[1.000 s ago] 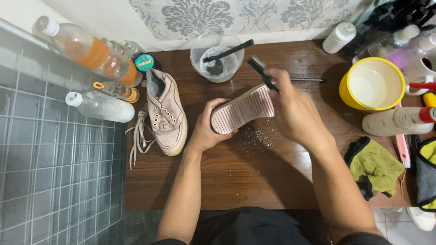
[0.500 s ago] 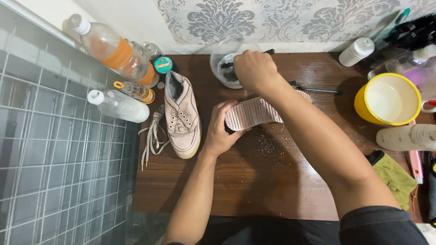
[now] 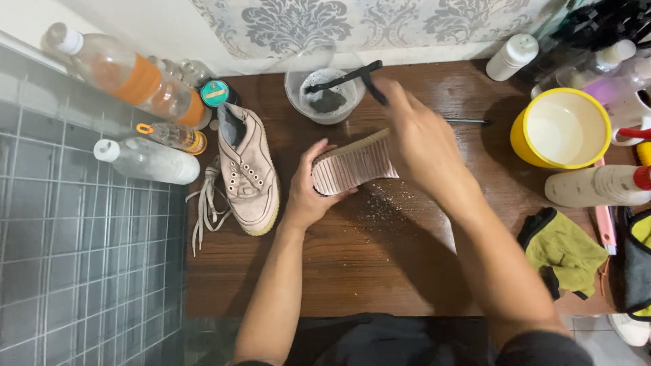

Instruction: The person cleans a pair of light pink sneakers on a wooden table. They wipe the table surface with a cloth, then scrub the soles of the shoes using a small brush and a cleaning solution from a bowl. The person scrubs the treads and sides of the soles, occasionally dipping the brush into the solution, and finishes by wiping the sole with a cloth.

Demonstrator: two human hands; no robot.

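Left hand (image 3: 308, 196) is gripping a shoe (image 3: 354, 165) by one end, turned sole-up so the ribbed sole is facing the camera, held just above the wooden table (image 3: 380, 271). Right hand (image 3: 413, 139) is closed around a black brush (image 3: 373, 85), handle sticking out past the fingers toward the clear plastic cup (image 3: 325, 95); bristle end is hidden behind the hand, probably near the sole's far edge. Cup is holding grey foamy liquid and a second black brush (image 3: 342, 76) lying across its rim. Specks of dirt (image 3: 383, 203) are lying on the table below the sole. The other shoe (image 3: 247, 166), unlaced, is sitting upright left of the left hand, laces (image 3: 207, 203) beside it. Yellow bowl (image 3: 559, 129) is standing well right, green cloth (image 3: 563, 251) near the right forearm.
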